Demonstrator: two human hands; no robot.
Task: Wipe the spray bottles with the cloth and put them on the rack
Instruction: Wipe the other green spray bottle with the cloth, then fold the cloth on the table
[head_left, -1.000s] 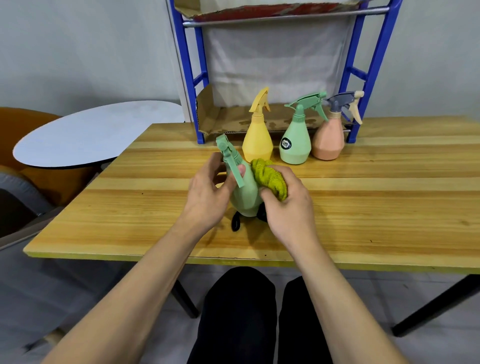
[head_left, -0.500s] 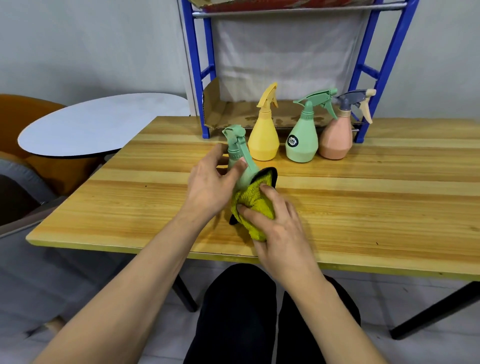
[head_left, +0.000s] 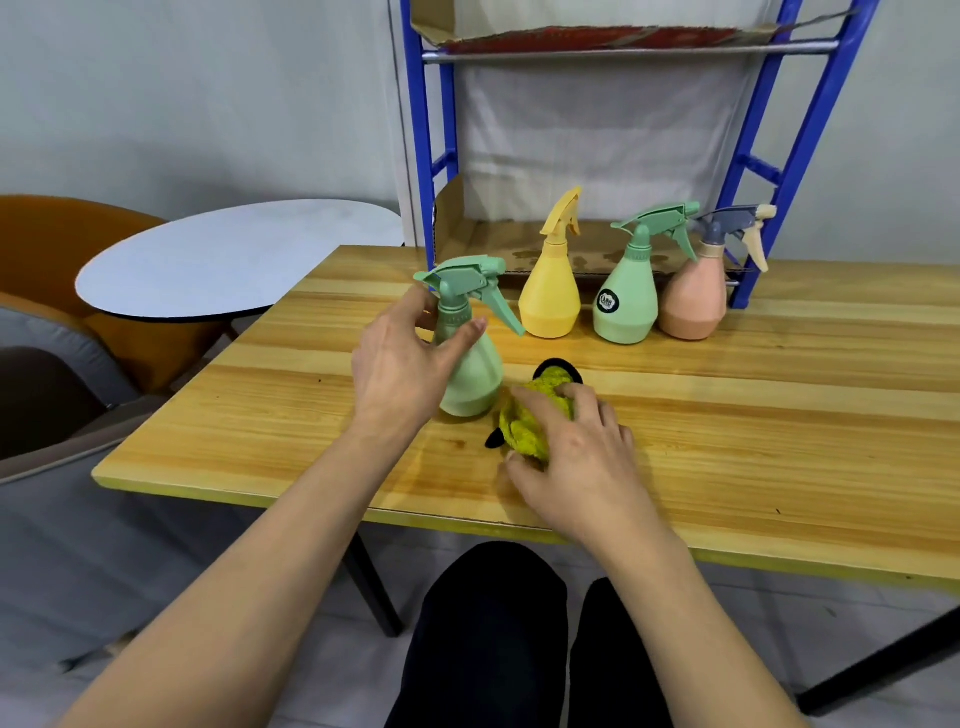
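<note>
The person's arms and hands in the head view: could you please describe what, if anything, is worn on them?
Both forearms are bare up to the frame's bottom edge; no sleeves, gloves, watch or bracelets show. The left hand and right hand carry no visible rings or markings. Below the table, dark trousers cover the knees.

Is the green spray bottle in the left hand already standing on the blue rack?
No, the green spray bottle stands on the wooden table, in front of the blue rack.
</note>
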